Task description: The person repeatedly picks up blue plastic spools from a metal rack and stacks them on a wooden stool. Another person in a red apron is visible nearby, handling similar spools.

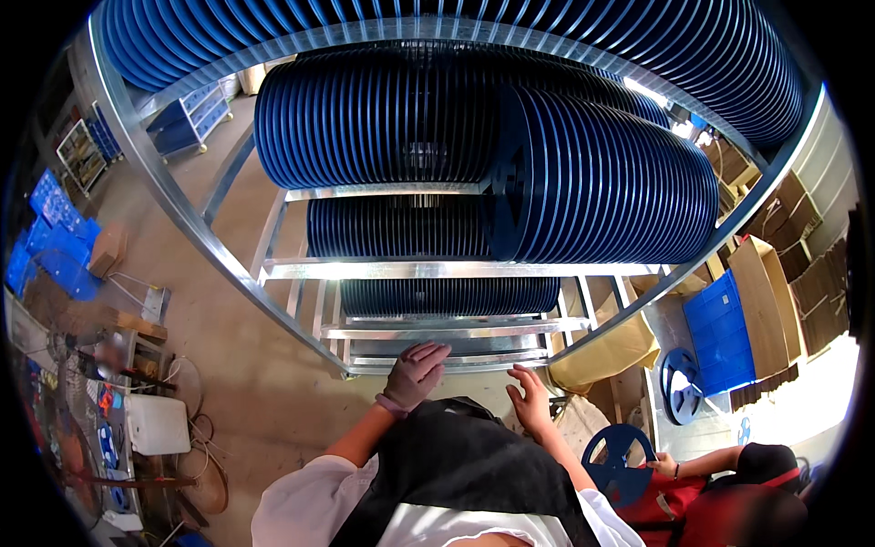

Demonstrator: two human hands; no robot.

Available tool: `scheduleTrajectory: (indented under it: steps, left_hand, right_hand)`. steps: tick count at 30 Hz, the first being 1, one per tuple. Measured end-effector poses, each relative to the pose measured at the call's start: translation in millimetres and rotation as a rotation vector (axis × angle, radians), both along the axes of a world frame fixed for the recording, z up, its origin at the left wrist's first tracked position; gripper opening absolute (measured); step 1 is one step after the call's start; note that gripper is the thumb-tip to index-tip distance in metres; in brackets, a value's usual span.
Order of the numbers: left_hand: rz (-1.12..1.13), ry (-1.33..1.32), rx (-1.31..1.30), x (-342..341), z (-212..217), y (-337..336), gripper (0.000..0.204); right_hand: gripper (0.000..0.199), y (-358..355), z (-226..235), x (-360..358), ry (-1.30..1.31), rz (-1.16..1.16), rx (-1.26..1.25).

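Observation:
My left hand (pixel 417 374), in a thin greyish-purple glove, is raised in front of my dark apron (pixel 465 465) with its fingers stretched out and nothing in it. To its right, my bare right hand (pixel 530 399) has its fingers apart and is also free of any object. Both hands are close to the lower bars of a metal rack (pixel 465 270), apart from the reels. Rows of dark blue reels (pixel 629 182) stand on edge, packed side by side, on the rack's levels. A further row of blue reels (pixel 365 118) fills the left of the middle level.
At lower right a co-worker in red (pixel 661 506) holds a blue reel (pixel 620 460). Beyond are a blue crate (pixel 720 333), a cardboard box (pixel 770 301) and another reel (pixel 680 387). On the left stand a white stool (pixel 157 424), blue bins (pixel 59 246) and a blue cart (pixel 187 118).

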State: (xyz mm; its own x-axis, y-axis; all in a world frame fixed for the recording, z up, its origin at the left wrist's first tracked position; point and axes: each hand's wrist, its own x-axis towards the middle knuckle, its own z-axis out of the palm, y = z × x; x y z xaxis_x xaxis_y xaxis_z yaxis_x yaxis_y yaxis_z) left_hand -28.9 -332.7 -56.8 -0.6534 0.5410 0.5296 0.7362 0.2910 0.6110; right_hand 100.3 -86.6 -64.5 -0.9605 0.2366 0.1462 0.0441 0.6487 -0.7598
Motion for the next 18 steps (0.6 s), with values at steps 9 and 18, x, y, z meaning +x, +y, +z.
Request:
scheduleTrajectory:
  steps: [9,18]
  left_hand:
    - [-0.207,0.298,-0.130,-74,42,-51,0.038]
    - [-0.189,0.331,-0.070,-132,92,-130,0.036]
  right_hand:
    - [0.030,-73,142,-176,0.492,0.207,0.139]
    - [0.026,-92,231,-385,0.939,-0.298,0.537]
